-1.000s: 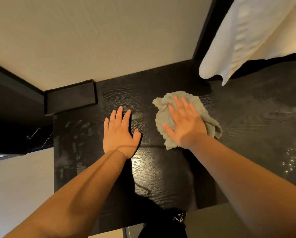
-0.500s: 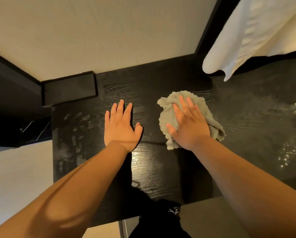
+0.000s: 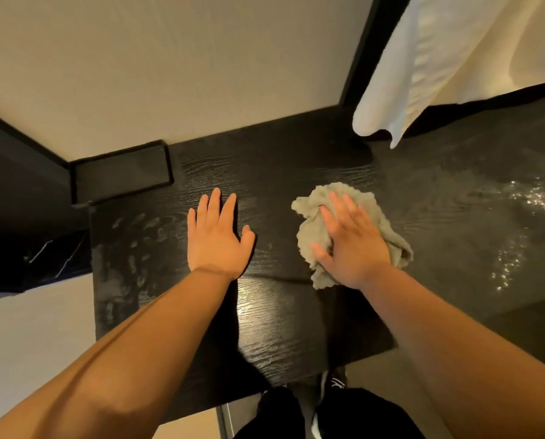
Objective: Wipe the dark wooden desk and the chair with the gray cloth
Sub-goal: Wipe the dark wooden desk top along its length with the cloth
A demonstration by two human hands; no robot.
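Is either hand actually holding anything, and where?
Nothing is gripped. The right hand presses flat on the middle of the cloth; the left hand lies flat on the desk.

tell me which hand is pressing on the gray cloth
The right hand lies flat on the gray cloth; the left hand rests flat on the bare dark desk, apart from it.

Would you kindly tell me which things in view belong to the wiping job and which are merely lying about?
Job in hand:
gray cloth
dark wooden desk
right hand, pressed flat on the cloth
left hand, flat on the desk

Lying about:
white hanging fabric, back right
black rectangular tray, back left
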